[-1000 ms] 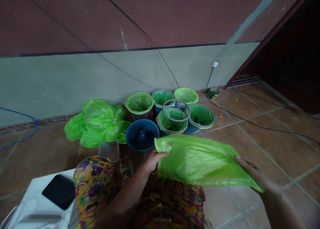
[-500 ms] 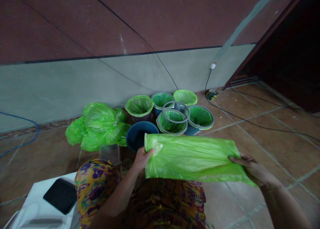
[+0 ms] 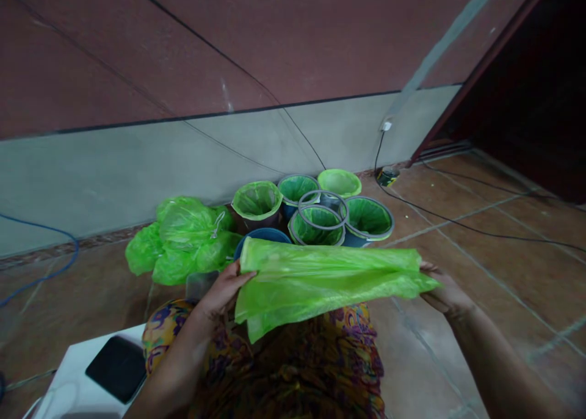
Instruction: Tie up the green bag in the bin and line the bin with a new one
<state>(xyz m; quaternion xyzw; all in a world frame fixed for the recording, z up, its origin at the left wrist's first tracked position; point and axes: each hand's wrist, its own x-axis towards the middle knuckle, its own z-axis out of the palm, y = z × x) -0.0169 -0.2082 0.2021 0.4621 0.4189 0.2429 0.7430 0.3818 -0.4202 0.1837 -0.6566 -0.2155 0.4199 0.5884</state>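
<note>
left hand: fingers pinched, arm forward | right hand: closed grip, arm extended

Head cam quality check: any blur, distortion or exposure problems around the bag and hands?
Head view: dim, flat indoor light, no glare; the green bag is soft and slightly smeared, as are the left hand and right hand at its ends; wide-lens distortion bows the wall stripe; the doorway at right is nearly black.
</note>
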